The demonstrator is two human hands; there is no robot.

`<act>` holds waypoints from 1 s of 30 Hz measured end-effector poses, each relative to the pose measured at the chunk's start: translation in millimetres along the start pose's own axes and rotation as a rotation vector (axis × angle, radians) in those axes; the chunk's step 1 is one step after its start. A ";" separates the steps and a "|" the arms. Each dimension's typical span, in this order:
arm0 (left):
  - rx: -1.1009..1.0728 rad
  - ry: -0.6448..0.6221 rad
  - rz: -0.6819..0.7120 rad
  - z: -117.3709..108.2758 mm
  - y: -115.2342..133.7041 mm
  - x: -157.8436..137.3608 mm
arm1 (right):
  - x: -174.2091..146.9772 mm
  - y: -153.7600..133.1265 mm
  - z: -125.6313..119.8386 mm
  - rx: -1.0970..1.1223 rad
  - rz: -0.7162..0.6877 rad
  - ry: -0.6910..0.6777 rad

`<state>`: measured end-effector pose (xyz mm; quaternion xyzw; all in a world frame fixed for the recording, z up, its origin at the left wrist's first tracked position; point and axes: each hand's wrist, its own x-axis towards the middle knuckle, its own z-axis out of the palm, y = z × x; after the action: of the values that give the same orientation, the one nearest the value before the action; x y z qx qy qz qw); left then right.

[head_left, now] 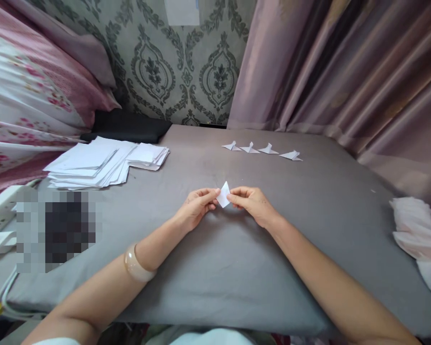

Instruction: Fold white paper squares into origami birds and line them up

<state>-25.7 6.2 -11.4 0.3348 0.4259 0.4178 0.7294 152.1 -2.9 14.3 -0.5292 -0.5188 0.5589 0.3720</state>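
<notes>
1. A folded white paper diamond (223,195) at the frame's centre, pinched along its left side by the left hand (198,206), its right by the right hand (253,202).
2. Four folded-paper figures (250,149) in a row, upper right of centre.
3. White paper sheets (86,160) stacked at left.

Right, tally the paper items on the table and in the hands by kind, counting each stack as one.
Folded paper figures in the far row: 4
Folded paper piece between left hand and right hand: 1
Stacks, large paper stack plus small paper stack: 2
Total: 7
</notes>
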 end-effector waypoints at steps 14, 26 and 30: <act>0.462 0.001 0.005 -0.4 27.6 40.7 | 42.4 18.8 -12.4 -0.024 0.004 0.101; 1.030 0.099 0.421 8.1 13.0 57.0 | 51.1 37.4 -17.3 -0.634 -0.199 0.255; 1.031 0.014 0.420 0.6 13.4 58.2 | 52.9 36.8 -20.0 -0.622 -0.200 0.212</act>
<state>-12.8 63.9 -19.7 0.7233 0.5040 0.2938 0.3695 167.9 45.0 -30.4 -0.6189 -0.6721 0.2767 0.2977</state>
